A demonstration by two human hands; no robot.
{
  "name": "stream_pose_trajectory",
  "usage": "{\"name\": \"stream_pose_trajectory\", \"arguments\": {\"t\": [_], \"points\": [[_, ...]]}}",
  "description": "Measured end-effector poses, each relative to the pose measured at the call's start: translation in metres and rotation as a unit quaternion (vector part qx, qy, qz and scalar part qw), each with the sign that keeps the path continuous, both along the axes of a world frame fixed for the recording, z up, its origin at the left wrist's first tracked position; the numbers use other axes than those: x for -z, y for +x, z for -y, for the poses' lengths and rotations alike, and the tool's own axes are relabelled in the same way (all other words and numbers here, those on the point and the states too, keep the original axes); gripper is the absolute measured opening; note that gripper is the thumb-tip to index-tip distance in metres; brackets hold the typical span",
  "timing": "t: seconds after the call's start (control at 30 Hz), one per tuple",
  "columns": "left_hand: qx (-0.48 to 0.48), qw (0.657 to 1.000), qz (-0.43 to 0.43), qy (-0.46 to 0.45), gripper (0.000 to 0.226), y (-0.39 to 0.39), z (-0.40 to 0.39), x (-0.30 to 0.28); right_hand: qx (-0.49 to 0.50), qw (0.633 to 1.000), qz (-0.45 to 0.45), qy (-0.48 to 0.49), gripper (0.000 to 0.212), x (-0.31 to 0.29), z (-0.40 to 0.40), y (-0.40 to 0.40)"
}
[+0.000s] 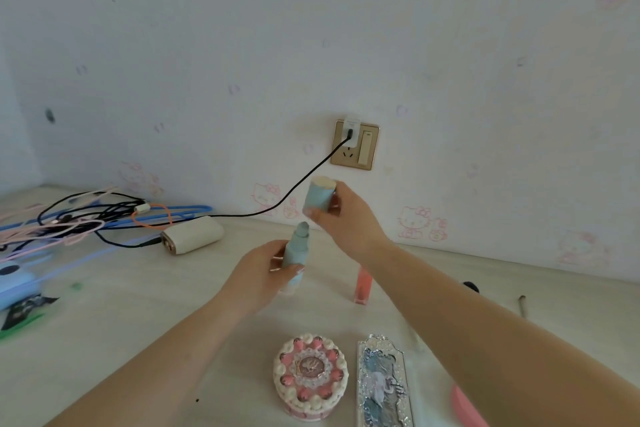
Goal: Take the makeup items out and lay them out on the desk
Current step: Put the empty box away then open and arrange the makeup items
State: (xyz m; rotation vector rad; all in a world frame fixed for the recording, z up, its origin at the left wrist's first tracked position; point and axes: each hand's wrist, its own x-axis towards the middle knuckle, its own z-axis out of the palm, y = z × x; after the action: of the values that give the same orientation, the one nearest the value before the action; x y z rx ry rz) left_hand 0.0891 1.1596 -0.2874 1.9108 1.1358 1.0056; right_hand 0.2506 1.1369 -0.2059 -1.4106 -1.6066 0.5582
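Left hand (258,276) curled round blue tube (294,253); right hand (341,215) pinching its blue cap (319,194), above worktop (138,305)

Cartoon-cat wallpaper wall (311,45) with gold socket (355,146) behind pale desk (121,315).

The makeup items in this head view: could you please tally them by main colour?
Light blue: 2, bottle in the left hand, cap in the right hand
Pink: 2, cake-shaped compact, lip gloss tube
Silver: 1, palette
Total: 5
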Motion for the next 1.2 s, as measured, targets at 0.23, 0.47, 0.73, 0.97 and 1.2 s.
{"name": "stream_pose_trajectory", "arguments": {"t": [0.23,0.47,0.73,0.97,1.2], "points": [[-0.069,0.996,0.041,-0.031,0.022,-0.022,-0.001,0.009,0.011,0.937,0.342,-0.064,0.054,-0.009,-0.002,0.008],[-0.116,0.993,0.027,-0.02,0.019,-0.015,-0.007,0.014,0.004,0.89,0.445,-0.102,0.034,0.008,-0.001,-0.002],[-0.137,0.99,0.023,-0.02,0.032,-0.007,-0.015,0.018,-0.015,0.879,0.46,-0.126,0.04,0.037,-0.007,-0.014],[-0.162,0.984,0.068,-0.032,0.036,-0.002,-0.019,0.025,-0.008,0.887,0.447,-0.117,0.038,0.048,-0.018,-0.018],[-0.2,0.978,0.057,-0.014,0.09,0.002,-0.009,0.014,0.009,0.913,0.393,-0.109,0.059,0.032,-0.01,-0.001]]}}
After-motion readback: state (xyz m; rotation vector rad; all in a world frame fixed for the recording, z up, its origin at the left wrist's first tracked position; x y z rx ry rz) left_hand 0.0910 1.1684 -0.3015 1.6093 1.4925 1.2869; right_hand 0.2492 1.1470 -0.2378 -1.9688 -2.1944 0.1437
